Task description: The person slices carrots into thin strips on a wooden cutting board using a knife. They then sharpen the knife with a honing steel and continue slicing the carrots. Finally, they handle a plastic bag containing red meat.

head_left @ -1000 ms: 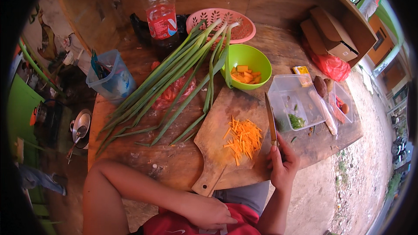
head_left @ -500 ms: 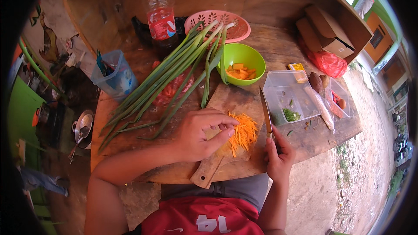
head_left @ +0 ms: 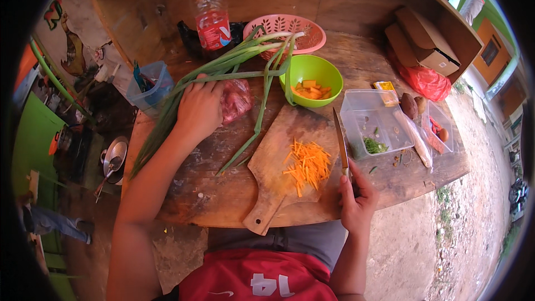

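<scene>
My left hand (head_left: 202,107) is over the bunch of long spring onions (head_left: 167,128), its fingers curled round the green stalks; their tips are partly hidden. Beside it sits a red plastic bag (head_left: 236,100), its contents unclear. My right hand (head_left: 358,200) grips a knife (head_left: 341,139) by the handle, blade pointing up and away at the board's right side. On the wooden cutting board (head_left: 273,167) lies a pile of thin orange carrot strips (head_left: 307,166). The onions' white ends rest on the rim of a pink basket (head_left: 316,38). A green bowl (head_left: 312,69) holds orange chunks.
To the right, a clear plastic container (head_left: 356,111) holds chopped greens (head_left: 374,145). Past it lie a yellow packet (head_left: 386,92), brown roundish items (head_left: 408,106) and a smaller tub (head_left: 440,128). A bottle (head_left: 212,28), blue container (head_left: 151,86) and cardboard box (head_left: 426,42) stand farther back.
My left hand has gone from beside the carrot strips to the spring onions, up and left. The stalks are bunched leftward, showing more of the red bag. My right hand keeps the knife in place.
</scene>
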A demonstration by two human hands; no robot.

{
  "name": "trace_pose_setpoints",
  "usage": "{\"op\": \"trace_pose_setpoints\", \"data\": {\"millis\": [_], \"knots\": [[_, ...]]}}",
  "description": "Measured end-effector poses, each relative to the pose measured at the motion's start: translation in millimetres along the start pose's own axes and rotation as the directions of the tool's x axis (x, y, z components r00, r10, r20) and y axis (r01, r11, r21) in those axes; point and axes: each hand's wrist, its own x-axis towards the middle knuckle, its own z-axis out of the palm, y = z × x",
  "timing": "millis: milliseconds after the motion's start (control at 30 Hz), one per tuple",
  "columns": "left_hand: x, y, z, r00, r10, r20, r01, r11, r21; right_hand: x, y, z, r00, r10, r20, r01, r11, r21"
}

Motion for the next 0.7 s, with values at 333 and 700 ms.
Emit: {"op": "trace_pose_setpoints", "data": {"millis": [333, 700], "knots": [[13.5, 34.6, -59.7, 0.863, -0.278, 0.421, 0.465, 0.762, -0.450, 1.3, -7.4, -1.4, 0.998, 0.049, 0.024, -0.049, 0.999, -0.006], [-42.5, 21.5, -60.1, 0.959, 0.018, 0.283, 0.167, 0.770, -0.616, -0.6, -6.0, -1.4, 0.998, 0.045, 0.043, -0.044, 0.998, -0.038]]}}
